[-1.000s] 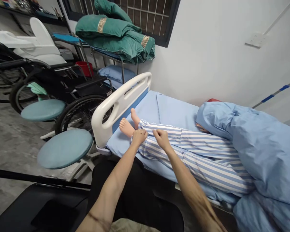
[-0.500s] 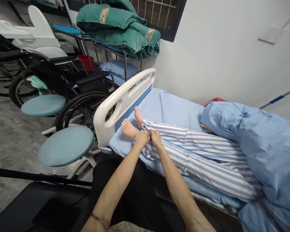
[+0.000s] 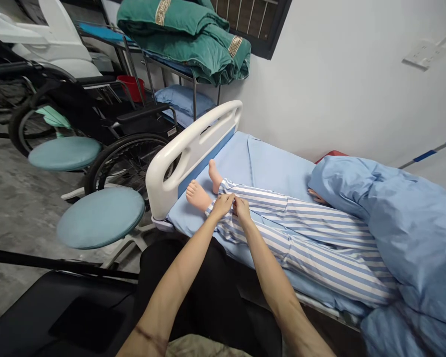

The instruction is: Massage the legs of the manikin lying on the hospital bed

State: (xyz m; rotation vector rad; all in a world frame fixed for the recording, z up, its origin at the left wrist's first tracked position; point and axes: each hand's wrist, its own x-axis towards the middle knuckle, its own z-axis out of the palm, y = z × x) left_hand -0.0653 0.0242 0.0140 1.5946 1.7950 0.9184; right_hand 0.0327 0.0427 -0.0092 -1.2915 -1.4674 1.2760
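Seated at the bed's side, the person reaches forward with both bare arms, knees in black trousers (image 3: 208,292) showing below. The left hand (image 3: 223,206) and right hand (image 3: 242,209) are together, almost touching, over the cuff (image 3: 210,210) of the blue-and-white striped pyjama trousers (image 3: 319,243) on a care manikin (image 3: 197,196). The right hand's fingertips (image 3: 238,201) pinch a fold of the cloth; the left hand's fingers (image 3: 228,199) lie curled on it, though whether they grip cannot be told.

Long axis of the near leg: it runs from the bare foot (image 3: 197,196) by the footboard up the bed, away to the right of view, under the hands. The hands sit across it just above the ankle, the left hand nearer the foot, the right a little farther up the shin. The other foot (image 3: 214,177) stands beyond, toes up, clear of both hands.

About them: a pale blue bed sheet (image 3: 267,168), a white footboard with a blue panel (image 3: 189,158), and a blue quilt (image 3: 405,233) over the upper body, head hidden. Off the bed's end, two teal round stools (image 3: 100,218) and a black wheelchair (image 3: 126,158); beyond, a metal rack (image 3: 171,74) with green quilts (image 3: 182,42).
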